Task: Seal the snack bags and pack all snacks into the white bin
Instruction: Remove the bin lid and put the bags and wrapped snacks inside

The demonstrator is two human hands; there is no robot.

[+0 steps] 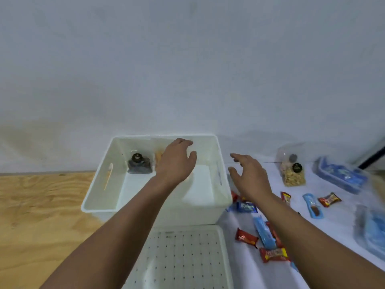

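While left hand [177, 161] hovers loose, empty, over white bin [98, 176]: right hand [248, 176] spread, empty; next likely clear nut bag [292, 174], unsealed, needs sealing.

the white bin [98, 197] stands at the rear centre of the table, against the wall. inside it, a sealed bag [139, 165] stands at the far wall, left of the left hand [176, 161]. a perforated lid [183, 257] lies directly in front of the bin. the right hand [249, 176] is just right of the bin. further right stands a snack bag [293, 174]; loose wrapped snacks [270, 243] lie scattered in front of it.
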